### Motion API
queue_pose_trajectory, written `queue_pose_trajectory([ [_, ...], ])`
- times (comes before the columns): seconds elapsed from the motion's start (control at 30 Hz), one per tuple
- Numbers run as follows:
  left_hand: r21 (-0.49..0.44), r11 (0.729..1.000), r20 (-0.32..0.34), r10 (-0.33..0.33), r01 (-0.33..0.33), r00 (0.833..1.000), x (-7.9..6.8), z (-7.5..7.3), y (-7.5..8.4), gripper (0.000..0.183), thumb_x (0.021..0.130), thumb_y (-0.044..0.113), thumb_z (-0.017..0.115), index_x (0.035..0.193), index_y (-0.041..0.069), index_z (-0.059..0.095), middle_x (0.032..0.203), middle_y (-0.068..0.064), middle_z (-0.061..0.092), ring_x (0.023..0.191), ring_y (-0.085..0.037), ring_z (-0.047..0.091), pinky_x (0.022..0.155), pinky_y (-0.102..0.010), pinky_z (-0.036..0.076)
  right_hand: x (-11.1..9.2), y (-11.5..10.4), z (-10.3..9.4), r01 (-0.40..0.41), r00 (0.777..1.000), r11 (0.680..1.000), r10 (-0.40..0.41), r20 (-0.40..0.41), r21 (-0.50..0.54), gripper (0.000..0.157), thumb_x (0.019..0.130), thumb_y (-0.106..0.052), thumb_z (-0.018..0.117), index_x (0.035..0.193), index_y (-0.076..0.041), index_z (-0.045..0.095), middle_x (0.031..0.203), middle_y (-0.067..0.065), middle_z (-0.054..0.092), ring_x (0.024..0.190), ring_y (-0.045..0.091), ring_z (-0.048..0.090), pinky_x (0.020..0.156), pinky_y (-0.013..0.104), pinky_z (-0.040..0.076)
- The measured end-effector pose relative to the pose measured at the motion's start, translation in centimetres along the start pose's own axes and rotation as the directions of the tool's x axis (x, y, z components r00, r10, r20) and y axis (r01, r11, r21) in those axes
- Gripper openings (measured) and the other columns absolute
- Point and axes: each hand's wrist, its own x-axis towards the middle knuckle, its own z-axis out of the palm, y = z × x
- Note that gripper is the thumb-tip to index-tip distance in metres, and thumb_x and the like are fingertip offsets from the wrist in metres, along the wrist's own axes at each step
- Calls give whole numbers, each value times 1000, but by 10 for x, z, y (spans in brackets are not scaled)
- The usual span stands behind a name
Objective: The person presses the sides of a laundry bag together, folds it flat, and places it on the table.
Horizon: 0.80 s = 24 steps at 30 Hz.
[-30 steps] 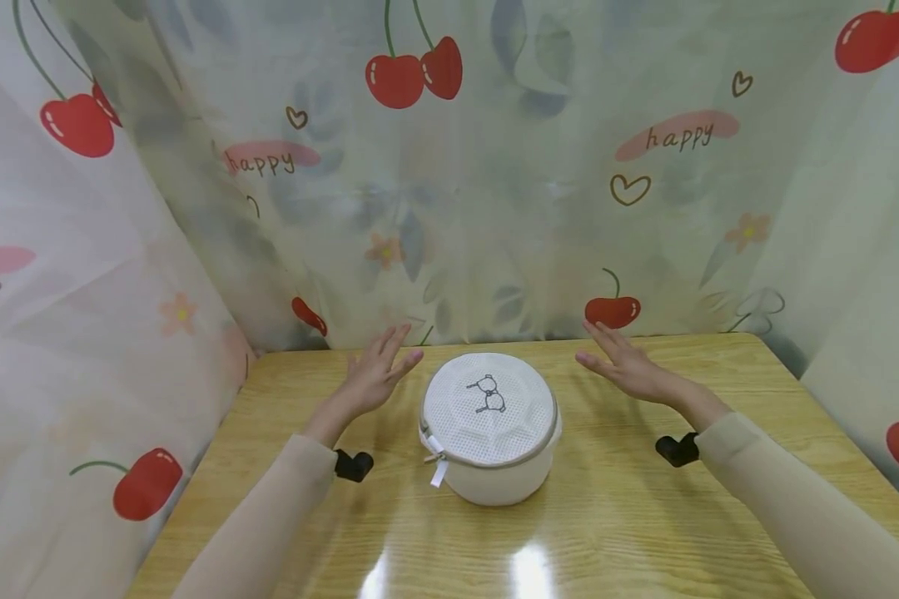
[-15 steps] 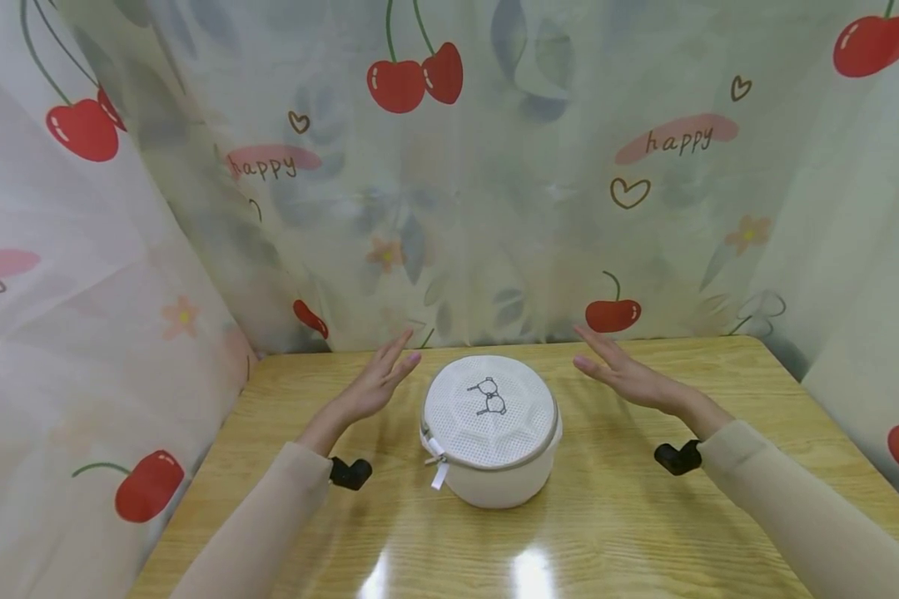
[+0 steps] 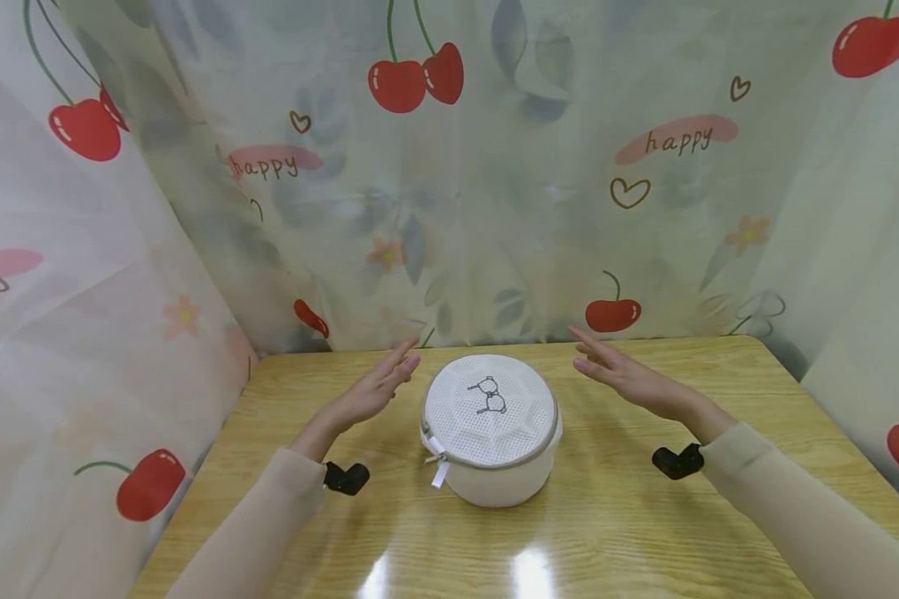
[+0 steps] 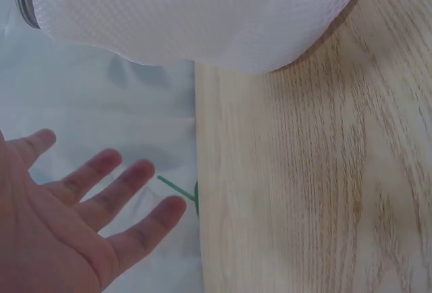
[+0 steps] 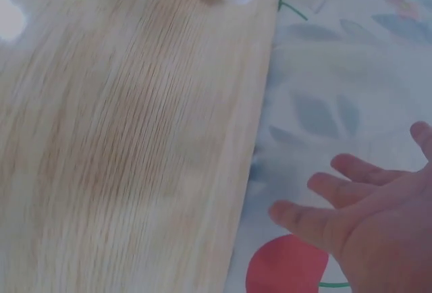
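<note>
A round white mesh laundry bag (image 3: 494, 416) with a zipped lid and a small line drawing on top stands upright on the wooden table. Its zipper pull (image 3: 439, 470) hangs at the front left. To its left, my left hand (image 3: 367, 395) is held apart from it, fingers extended. My right hand (image 3: 633, 378) is raised on the other side, also apart from the bag, with straight fingers. In the left wrist view the palm (image 4: 50, 232) faces the bag's mesh side (image 4: 202, 16), and nothing is in it. The right wrist view shows spread fingers (image 5: 304, 222) holding nothing.
The wooden table (image 3: 607, 532) reaches back to a hanging curtain (image 3: 494, 249) printed with cherries, which also runs along both sides. Black wrist cameras (image 3: 347, 478) sit below each sleeve cuff. Light reflects off the table's front.
Both hands have turned slightly at the wrist, and their fingers have drawn closer together. The left forearm has shifted a little left and down. The bag stays in place.
</note>
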Motion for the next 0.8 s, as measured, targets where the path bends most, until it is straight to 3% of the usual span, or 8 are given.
queue_pose_trajectory([
  [0.17, -75, 997, 46, -6, 10, 999, -5, 1, 0, 65, 113, 52, 31, 169, 28, 10, 164, -20, 34, 146, -43, 40, 115, -65, 34, -2, -2, 3, 1, 1000, 999, -2, 16, 46, 65, 113, -42, 41, 168, -40, 6, 173, 17, 12, 157, 47, 11, 116, 77, 13],
  [0.4, -98, 995, 60, 15, -9, 998, -10, 4, -2, 61, 113, 52, 30, 168, 34, 12, 164, -22, 32, 144, -43, 42, 114, -65, 36, -3, -6, 10, 13, 1000, 998, -15, 25, 55, 63, 112, -42, 43, 165, -48, 9, 172, 16, 14, 156, 49, 13, 115, 78, 17],
  [0.6, -112, 993, 71, 32, -24, 997, -12, 6, -4, 60, 113, 51, 31, 168, 36, 12, 164, -21, 33, 143, -43, 43, 113, -64, 38, -4, -10, 16, 18, 999, 996, -22, 46, 93, 65, 112, -40, 44, 167, -43, 8, 173, 17, 10, 156, 50, 11, 116, 75, 19],
  [0.8, -127, 991, 90, 50, -38, 995, -16, 6, -3, 61, 114, 47, 33, 169, 32, 11, 163, -22, 34, 142, -41, 44, 112, -62, 40, -3, -16, 20, 28, 995, 987, -43, 89, 160, 69, 112, -36, 46, 168, -37, 5, 173, 17, 5, 155, 50, 15, 116, 69, 28],
])
